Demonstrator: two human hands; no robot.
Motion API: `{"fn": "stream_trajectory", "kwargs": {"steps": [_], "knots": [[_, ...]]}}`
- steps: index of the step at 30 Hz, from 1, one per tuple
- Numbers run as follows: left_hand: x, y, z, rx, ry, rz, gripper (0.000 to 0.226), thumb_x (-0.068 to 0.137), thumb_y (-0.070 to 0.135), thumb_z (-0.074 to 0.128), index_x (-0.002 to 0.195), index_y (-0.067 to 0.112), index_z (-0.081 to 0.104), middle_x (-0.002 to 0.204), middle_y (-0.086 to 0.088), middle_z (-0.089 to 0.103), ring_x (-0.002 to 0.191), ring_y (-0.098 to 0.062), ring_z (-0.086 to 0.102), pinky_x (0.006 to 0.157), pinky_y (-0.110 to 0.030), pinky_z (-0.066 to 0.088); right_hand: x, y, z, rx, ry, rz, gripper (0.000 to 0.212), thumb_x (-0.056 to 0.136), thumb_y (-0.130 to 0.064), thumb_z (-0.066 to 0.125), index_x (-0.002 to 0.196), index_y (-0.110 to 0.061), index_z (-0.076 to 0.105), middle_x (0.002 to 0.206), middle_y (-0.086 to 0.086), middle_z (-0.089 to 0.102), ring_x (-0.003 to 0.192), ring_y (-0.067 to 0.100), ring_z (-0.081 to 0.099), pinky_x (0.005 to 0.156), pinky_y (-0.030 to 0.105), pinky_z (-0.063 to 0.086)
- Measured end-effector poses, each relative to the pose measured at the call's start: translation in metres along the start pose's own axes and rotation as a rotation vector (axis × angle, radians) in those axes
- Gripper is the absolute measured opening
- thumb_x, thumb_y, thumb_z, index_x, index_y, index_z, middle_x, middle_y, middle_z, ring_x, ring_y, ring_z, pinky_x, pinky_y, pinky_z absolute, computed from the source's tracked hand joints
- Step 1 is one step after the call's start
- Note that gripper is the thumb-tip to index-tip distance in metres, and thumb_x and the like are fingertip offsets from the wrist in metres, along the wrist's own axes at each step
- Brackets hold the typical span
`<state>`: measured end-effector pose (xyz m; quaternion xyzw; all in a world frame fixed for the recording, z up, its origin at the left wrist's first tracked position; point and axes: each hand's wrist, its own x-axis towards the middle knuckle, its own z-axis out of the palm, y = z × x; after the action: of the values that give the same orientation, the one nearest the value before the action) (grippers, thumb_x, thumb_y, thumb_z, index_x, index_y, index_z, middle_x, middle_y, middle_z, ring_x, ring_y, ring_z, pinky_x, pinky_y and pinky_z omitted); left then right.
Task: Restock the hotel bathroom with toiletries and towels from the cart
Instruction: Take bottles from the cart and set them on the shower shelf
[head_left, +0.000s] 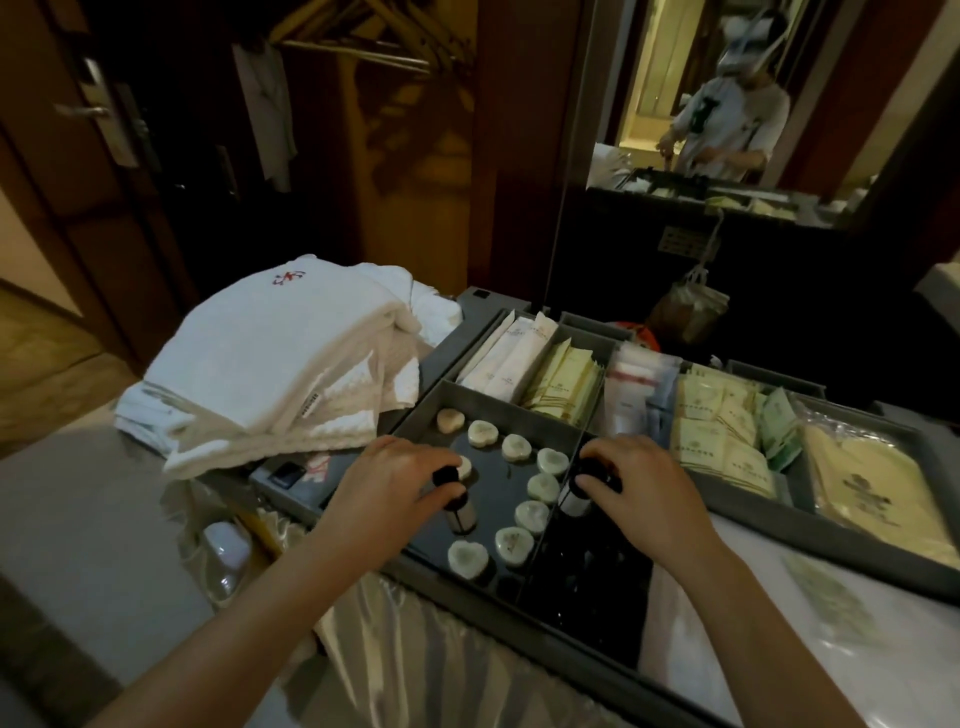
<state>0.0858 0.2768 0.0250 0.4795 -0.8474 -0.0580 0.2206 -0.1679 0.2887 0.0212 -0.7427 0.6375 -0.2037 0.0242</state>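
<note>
On the cart stands a grey divided tray. My left hand pinches a small black-capped bottle over the compartment holding several heart-shaped wrapped soaps. At the divider my right hand grips a second black-capped bottle, above a dark compartment whose contents I cannot make out. A stack of folded white towels lies on the cart to the left of the tray.
Further compartments hold white sachets, yellow packets, clear bags and green-printed packets. A wooden door with a handle is at left. A mirror behind the cart reflects a person. A plastic bag hangs behind.
</note>
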Motion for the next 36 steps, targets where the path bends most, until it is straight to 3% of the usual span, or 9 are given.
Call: {"fn": "stream_trajectory", "kwargs": {"steps": [4, 7, 10, 14, 19, 23, 30, 33, 36], "knots": [[-0.004, 0.010, -0.028, -0.165, 0.088, -0.125, 0.026, 0.086, 0.031, 0.062, 0.112, 0.025, 0.066, 0.098, 0.016, 0.062, 0.088, -0.004, 0.058, 0.073, -0.009, 0.041, 0.008, -0.025, -0.023, 0.079, 0.042, -0.065, 0.020, 0.086, -0.029, 0.064, 0.105, -0.023, 0.063, 0.101, -0.005, 0.061, 0.098, 0.016, 0.053, 0.080, 0.031, 0.044], [-0.015, 0.012, -0.053, -0.228, 0.129, -0.152, 0.023, 0.086, 0.028, 0.063, 0.108, 0.025, 0.068, 0.095, 0.012, 0.066, 0.084, -0.001, 0.058, 0.075, -0.013, 0.045, 0.016, -0.053, -0.031, 0.167, 0.057, -0.141, 0.019, 0.087, -0.027, 0.063, 0.105, -0.021, 0.063, 0.099, -0.007, 0.058, 0.094, 0.012, 0.053, 0.080, 0.030, 0.046], [-0.034, 0.004, -0.075, -0.204, 0.135, -0.209, 0.021, 0.087, 0.029, 0.061, 0.106, 0.026, 0.068, 0.096, 0.014, 0.067, 0.092, 0.002, 0.054, 0.075, -0.010, 0.042, 0.023, -0.084, -0.027, 0.249, 0.007, -0.231, 0.019, 0.087, -0.027, 0.062, 0.105, -0.023, 0.063, 0.098, -0.009, 0.058, 0.091, 0.009, 0.054, 0.080, 0.028, 0.047], [-0.078, -0.012, -0.103, -0.114, 0.109, -0.327, 0.021, 0.088, 0.028, 0.060, 0.107, 0.028, 0.068, 0.087, 0.024, 0.061, 0.074, 0.015, 0.054, 0.067, -0.003, 0.041, 0.030, -0.135, -0.011, 0.286, -0.073, -0.411, 0.017, 0.086, -0.031, 0.063, 0.102, -0.025, 0.062, 0.090, -0.014, 0.054, 0.079, 0.000, 0.051, 0.069, 0.012, 0.042], [-0.151, -0.028, -0.141, 0.026, 0.065, -0.523, 0.023, 0.089, 0.033, 0.057, 0.111, 0.031, 0.065, 0.102, 0.012, 0.067, 0.090, -0.005, 0.060, 0.082, -0.029, 0.051, 0.026, -0.217, 0.005, 0.367, -0.233, -0.652, 0.012, 0.087, -0.029, 0.063, 0.097, -0.023, 0.063, 0.087, -0.012, 0.058, 0.078, 0.004, 0.054, 0.068, 0.022, 0.047], [-0.216, -0.035, -0.171, 0.157, 0.001, -0.646, 0.029, 0.090, 0.038, 0.052, 0.119, 0.034, 0.058, 0.110, 0.015, 0.063, 0.093, -0.002, 0.058, 0.083, -0.026, 0.051, 0.004, -0.279, 0.016, 0.381, -0.305, -0.789, 0.012, 0.086, -0.028, 0.064, 0.097, -0.027, 0.061, 0.083, -0.020, 0.053, 0.077, 0.001, 0.053, 0.066, 0.012, 0.038], [-0.346, -0.026, -0.215, 0.250, 0.057, -0.789, 0.030, 0.091, 0.039, 0.050, 0.120, 0.033, 0.055, 0.110, 0.016, 0.061, 0.085, 0.005, 0.053, 0.070, -0.008, 0.044, -0.066, -0.388, 0.035, 0.438, -0.450, -0.907, 0.019, 0.086, -0.024, 0.064, 0.105, -0.028, 0.062, 0.094, -0.017, 0.059, 0.089, 0.001, 0.056, 0.082, 0.019, 0.048], [-0.412, -0.020, -0.233, 0.276, 0.060, -0.874, 0.031, 0.092, 0.040, 0.048, 0.121, 0.032, 0.055, 0.110, 0.015, 0.060, 0.086, 0.004, 0.053, 0.073, -0.011, 0.043, -0.107, -0.448, 0.047, 0.427, -0.523, -1.049, 0.019, 0.086, -0.026, 0.063, 0.104, -0.031, 0.060, 0.092, -0.023, 0.054, 0.090, -0.004, 0.054, 0.077, 0.013, 0.045], [-0.480, -0.014, -0.250, 0.291, 0.095, -0.970, 0.028, 0.090, 0.040, 0.051, 0.116, 0.030, 0.059, 0.108, 0.013, 0.064, 0.092, -0.002, 0.059, 0.077, -0.022, 0.048, -0.151, -0.505, 0.056, 0.382, -0.612, -1.192, 0.023, 0.088, -0.031, 0.058, 0.111, -0.034, 0.056, 0.096, -0.023, 0.052, 0.092, -0.003, 0.052, 0.075, 0.009, 0.043]]}}
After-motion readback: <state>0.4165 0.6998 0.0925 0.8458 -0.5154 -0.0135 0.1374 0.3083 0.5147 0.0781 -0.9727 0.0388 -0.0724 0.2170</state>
